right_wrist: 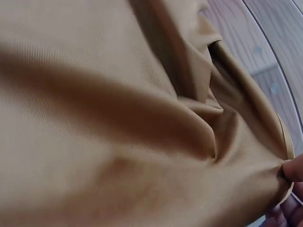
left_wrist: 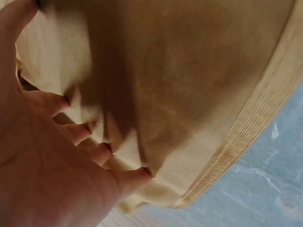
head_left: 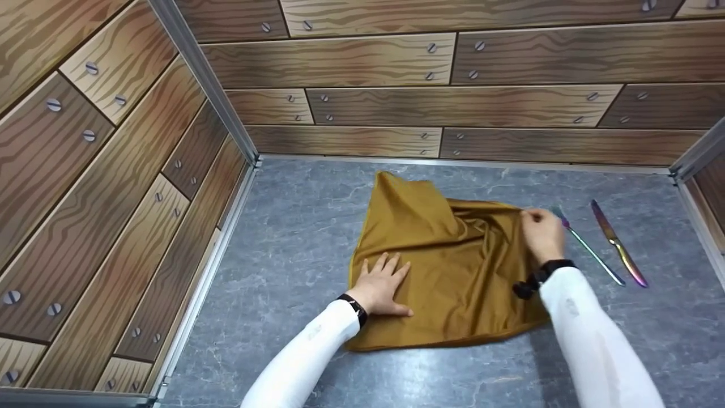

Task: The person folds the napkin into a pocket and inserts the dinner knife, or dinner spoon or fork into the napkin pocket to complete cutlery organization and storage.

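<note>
A mustard-brown cloth napkin point(head_left: 430, 283) lies spread on the grey surface, with wrinkles on its right half and a folded-over flap at the upper left. My left hand point(head_left: 380, 288) rests on its left part, fingers spread and straight, the fingertips pressing into the fabric in the left wrist view. At the upper right corner, my right hand point(head_left: 542, 232) pinches the hemmed edge between thumb and fingers. The right wrist view shows the cloth point(right_wrist: 118, 118) drawn into folds toward that pinch, with only the fingertips point(right_wrist: 294, 169) in sight.
Just right of my right hand lies a fork point(head_left: 592, 249) with a shiny rainbow finish. Beside it is a matching table knife point(head_left: 618, 243). Wood-patterned panels point(head_left: 385, 62) wall the back and the left side, with metal strips along their bases.
</note>
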{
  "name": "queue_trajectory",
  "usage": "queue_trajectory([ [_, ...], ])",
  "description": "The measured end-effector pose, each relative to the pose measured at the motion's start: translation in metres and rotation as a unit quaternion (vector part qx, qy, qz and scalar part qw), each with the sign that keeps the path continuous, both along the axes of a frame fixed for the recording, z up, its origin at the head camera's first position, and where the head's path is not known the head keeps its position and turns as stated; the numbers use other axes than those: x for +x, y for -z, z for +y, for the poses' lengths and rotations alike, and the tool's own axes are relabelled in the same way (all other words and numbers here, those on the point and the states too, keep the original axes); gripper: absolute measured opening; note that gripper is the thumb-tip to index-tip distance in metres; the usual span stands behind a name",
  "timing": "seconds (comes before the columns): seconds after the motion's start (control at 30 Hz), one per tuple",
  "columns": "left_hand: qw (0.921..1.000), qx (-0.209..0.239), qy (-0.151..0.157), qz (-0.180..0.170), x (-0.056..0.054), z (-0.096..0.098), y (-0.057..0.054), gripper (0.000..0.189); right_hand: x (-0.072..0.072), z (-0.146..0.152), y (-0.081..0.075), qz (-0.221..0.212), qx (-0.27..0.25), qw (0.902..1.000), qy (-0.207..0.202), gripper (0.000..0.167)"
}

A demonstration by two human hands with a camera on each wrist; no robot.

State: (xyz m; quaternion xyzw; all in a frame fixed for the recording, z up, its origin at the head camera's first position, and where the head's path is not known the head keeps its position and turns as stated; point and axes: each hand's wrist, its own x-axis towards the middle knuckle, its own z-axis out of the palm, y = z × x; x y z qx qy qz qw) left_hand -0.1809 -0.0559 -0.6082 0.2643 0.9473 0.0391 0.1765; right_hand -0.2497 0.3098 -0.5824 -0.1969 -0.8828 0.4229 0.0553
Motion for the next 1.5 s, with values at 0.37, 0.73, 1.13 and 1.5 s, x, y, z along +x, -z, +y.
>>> queue_trajectory([
  [0.37,0.9986,-0.027,-0.043,0.014,-0.001,-0.010,-0.008,0.112,0.013,0.042,0.007,-0.077,0.033,0.9958,0.037,0.049],
  [0.73,0.9823,0.062,-0.116,0.133,-0.038,-0.012,-0.003,0.069,0.008,0.022,0.023,0.055,0.177,0.9766,-0.110,0.046],
  [1.13,0.9811,-0.008,-0.192,0.022,-0.061,-0.014,0.003,0.069,0.002,-0.010,0.033,-0.019,0.170,0.9635,-0.206,0.062],
  [1.5,0.9756,-0.018,-0.219,0.002,-0.066,-0.023,0.002,0.092,0.005,-0.014,0.030,-0.153,0.247,0.9238,-0.250,0.065],
])
